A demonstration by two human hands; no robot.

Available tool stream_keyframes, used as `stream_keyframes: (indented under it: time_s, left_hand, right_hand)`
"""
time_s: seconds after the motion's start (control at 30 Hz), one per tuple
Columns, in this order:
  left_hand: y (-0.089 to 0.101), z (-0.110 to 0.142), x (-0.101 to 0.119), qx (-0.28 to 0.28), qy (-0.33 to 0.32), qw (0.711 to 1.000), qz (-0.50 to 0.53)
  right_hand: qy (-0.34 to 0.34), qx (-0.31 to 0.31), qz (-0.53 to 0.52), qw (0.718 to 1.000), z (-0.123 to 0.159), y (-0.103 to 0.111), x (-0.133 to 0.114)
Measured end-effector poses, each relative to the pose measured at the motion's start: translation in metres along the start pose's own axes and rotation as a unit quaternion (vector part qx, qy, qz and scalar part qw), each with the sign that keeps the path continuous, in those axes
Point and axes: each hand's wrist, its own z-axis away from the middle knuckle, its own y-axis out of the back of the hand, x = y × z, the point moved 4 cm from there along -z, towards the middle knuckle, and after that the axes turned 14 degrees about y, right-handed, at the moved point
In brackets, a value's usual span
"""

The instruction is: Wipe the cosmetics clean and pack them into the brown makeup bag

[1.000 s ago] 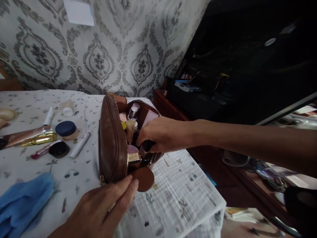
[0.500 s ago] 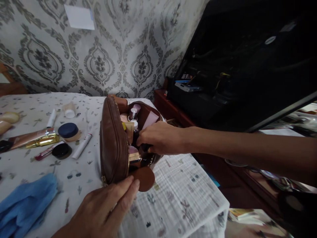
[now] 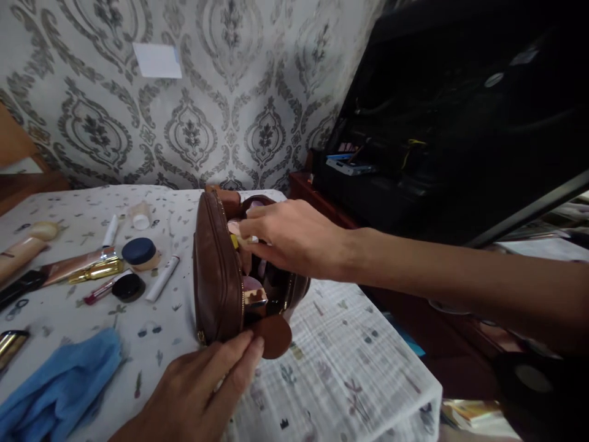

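A brown leather makeup bag [image 3: 214, 276] stands unzipped on the cloth-covered table, packed with cosmetics. At its near end, my left hand [image 3: 202, 380] presses its fingers on the bag beside a round brown tab [image 3: 273, 337] and steadies it; the thumb is hidden. My right hand [image 3: 289, 236] reaches over the bag's mouth from the right, fingers bent together among the contents. What lies between its fingertips is unclear. Near them a yellow item [image 3: 234, 242] shows, and nearer to me a compact with a gold edge [image 3: 254, 296].
Left of the bag lie a blue-lidded jar [image 3: 138, 252], a black-lidded pot [image 3: 128, 287], a white tube [image 3: 163, 279], a gold tube [image 3: 96, 269], a brush [image 3: 43, 231] and a blue cloth [image 3: 69, 380]. A large black case [image 3: 451, 123] stands open at the right.
My right hand has lifted from deeper in the bag's near right side and shifted left toward the yellow item. My left hand stays on the bag. The view has tilted slightly.
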Motion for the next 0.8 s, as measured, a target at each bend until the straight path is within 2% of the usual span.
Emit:
stream_keyframes:
  time_s: [0.07,0.13,0.23,0.37,0.5,0.57,0.63,0.67,0.73,0.8]
  left_hand:
    - [-0.001,0.001,0.000,-0.005,0.003,1.000,-0.004]
    - [-0.002,0.003,0.000,-0.008,0.000,1.000,-0.003]
    - [-0.003,0.003,-0.001,-0.015,-0.004,1.000,0.001]
    - [-0.003,-0.002,-0.001,-0.007,-0.014,1.000,0.007]
    - [-0.004,-0.006,-0.001,0.037,0.001,0.999,0.015]
    - [-0.004,-0.006,0.000,0.066,-0.003,0.998,0.020]
    - [-0.003,-0.006,0.000,0.069,-0.008,0.997,0.014]
    - [-0.003,-0.006,0.000,0.053,-0.007,0.999,0.009]
    - [-0.001,-0.006,0.000,0.013,-0.002,1.000,0.002]
    - [0.001,-0.005,0.000,0.007,-0.003,1.000,0.003]
  right_hand:
    - [0.014,0.056,0.016,0.998,-0.006,-0.006,0.001]
    - [0.034,0.066,0.015,0.997,-0.010,-0.015,0.004]
    - [0.013,0.013,0.006,1.000,-0.012,-0.023,0.013]
    - [-0.037,-0.046,0.015,0.998,-0.004,-0.022,0.023]
    - [-0.050,-0.056,0.014,0.997,0.001,-0.021,0.024]
    - [-0.047,-0.042,0.017,0.998,0.000,-0.022,0.024]
    - [-0.017,-0.017,0.027,0.999,-0.004,-0.024,0.023]
    - [0.018,-0.010,0.034,0.999,-0.006,-0.026,0.022]
    - [0.094,-0.015,0.051,0.994,-0.009,-0.033,0.019]
    - [0.132,-0.037,0.076,0.988,-0.010,-0.039,0.020]
